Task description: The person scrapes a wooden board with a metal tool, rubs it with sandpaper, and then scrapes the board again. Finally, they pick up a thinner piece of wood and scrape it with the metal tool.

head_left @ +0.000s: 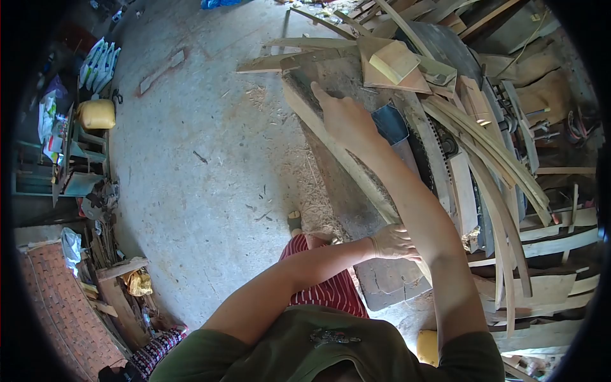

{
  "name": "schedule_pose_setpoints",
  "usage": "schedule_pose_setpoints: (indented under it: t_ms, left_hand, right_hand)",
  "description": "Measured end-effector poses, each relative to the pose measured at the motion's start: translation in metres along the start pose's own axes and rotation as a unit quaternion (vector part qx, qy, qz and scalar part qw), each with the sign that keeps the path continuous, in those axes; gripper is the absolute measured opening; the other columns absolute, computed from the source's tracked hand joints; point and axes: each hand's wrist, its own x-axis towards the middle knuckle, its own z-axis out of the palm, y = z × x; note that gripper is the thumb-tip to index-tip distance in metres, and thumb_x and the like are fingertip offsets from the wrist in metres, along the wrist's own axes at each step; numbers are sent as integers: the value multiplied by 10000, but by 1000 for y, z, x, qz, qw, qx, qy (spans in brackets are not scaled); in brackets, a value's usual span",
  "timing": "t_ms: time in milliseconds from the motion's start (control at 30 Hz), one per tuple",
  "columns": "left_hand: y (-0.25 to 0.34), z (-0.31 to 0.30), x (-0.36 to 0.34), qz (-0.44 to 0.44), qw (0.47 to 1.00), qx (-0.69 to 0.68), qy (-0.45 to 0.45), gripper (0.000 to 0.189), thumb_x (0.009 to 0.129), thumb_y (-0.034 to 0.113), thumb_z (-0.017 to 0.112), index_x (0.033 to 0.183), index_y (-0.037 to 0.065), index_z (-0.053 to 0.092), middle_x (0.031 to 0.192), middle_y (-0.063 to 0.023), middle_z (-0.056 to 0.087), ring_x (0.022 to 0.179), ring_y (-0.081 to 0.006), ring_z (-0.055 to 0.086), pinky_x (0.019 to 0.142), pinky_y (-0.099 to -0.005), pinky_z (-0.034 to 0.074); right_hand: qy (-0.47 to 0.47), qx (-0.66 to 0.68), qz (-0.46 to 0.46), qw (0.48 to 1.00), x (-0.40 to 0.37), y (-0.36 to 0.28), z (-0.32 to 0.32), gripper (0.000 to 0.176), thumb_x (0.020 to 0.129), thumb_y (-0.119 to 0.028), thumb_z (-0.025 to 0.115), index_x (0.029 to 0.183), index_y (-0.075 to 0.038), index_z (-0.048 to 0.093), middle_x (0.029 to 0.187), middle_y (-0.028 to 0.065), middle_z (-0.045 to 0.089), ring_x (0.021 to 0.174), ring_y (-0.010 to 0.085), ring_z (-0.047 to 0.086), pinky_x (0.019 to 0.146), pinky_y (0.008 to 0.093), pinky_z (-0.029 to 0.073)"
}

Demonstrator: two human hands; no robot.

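Observation:
A long wooden plank (353, 162), with a pale side face and dark, rough edge, runs diagonally over a dusty wooden work surface (385, 278). My right hand (347, 118) is at its far part, index finger stretched toward the edge and the other fingers folded, partly hidden. Lower down, my left hand (393, 242) grips the plank's near end, its fingertips partly covered by my right forearm. Just right of my right hand lies a dark blue piece (389, 123). A toothed chain or belt (439, 159) runs beside the work surface.
Long curved wood strips (490, 146) and offcuts crowd the right side. A light wood block (394, 62) sits on boards at the far end. Sawdust (312, 184) lies on the concrete floor (203, 165). A yellow jerrycan (97, 114) stands at the left.

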Motion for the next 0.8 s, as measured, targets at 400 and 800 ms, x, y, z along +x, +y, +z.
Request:
schedule_pose_setpoints:
  t_ms: [400, 800]
  left_hand:
    - [-2, 1, 1, -13, 1000, -13, -11, 365, 959, 478, 537, 1239, 254, 600, 1359, 68, 562, 1320, -156, 457, 1158, -355, 320]
    - [-1, 7, 0, -30, 998, -52, 8, 440, 954, 501, 544, 1304, 233, 549, 1408, 18, 516, 1325, -180, 461, 1145, -345, 343]
  right_hand:
    - [7, -13, 4, 1000, -9, 0, 1, 718, 812, 25, 524, 1502, -119, 387, 747, 287, 657, 718, 431, 687, 669, 531, 543]
    - [1, -12, -51, 999, 19, 13, 0, 578, 920, -79, 511, 1488, -97, 402, 911, 271, 696, 859, 417, 703, 706, 507, 572]
